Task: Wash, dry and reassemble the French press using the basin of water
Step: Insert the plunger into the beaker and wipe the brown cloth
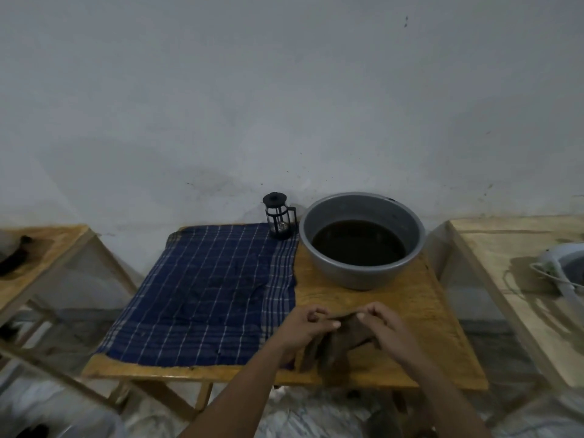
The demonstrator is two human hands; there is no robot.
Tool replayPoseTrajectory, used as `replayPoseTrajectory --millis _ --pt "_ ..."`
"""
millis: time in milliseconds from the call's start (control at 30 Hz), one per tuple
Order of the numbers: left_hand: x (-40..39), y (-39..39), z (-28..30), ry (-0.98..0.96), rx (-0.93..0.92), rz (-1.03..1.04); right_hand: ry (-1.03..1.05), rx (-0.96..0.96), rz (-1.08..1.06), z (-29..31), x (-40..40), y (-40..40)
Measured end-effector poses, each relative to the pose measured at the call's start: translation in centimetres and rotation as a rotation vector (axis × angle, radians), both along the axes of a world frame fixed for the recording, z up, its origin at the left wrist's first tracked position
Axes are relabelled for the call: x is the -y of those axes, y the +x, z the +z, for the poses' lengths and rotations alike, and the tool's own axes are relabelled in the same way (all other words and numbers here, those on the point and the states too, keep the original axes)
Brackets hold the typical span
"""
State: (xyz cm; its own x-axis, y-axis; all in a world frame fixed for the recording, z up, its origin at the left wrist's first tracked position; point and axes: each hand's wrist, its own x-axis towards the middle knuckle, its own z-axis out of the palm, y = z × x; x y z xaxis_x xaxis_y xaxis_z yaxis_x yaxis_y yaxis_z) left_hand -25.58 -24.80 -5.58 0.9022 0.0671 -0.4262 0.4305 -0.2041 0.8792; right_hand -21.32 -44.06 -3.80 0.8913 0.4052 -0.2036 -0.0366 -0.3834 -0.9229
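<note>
Pinching a brown cloth [339,338] low in the frame, left hand [303,327] and right hand [384,327] fingers grip its top edge; the assembled French press [279,216] stands beside the basin [361,238], centre frame.

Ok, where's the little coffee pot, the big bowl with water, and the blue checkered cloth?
French press [280,219], head view, on its glass body inside the black frame.
Basin [344,273], head view, on its grey outer wall at the front.
Blue checkered cloth [202,295], head view, on the middle of the flat fabric.
</note>
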Motion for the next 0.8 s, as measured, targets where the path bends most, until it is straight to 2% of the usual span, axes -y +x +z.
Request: replayPoseTrajectory --millis 267,400,467,533,633,800 --pt "0.7 0.6 2.8 0.147 -0.071 -0.259 -0.053 0.091 0.066 4.4 1.6 0.9" --pt "1.0 0.9 3.8 0.235 0.032 -0.286 -0.071 0.136 0.026 5.4 2.6 1.1" --pt "1.1 1.0 4.0 0.215 0.037 -0.280 -0.042 0.193 0.052 6.0 3.1 1.0" --pt "1.2 0.9 4.2 0.103 -0.019 -0.231 0.029 0.219 0.071 6.4 3.6 0.9" --pt "1.0 1.1 4.5 -0.039 -0.052 -0.204 0.155 0.130 0.063 5.9 4.5 1.1" --pt "1.1 1.5 6.2 0.039 0.113 -0.164 0.152 -0.075 0.079 4.8 5.7 1.3"
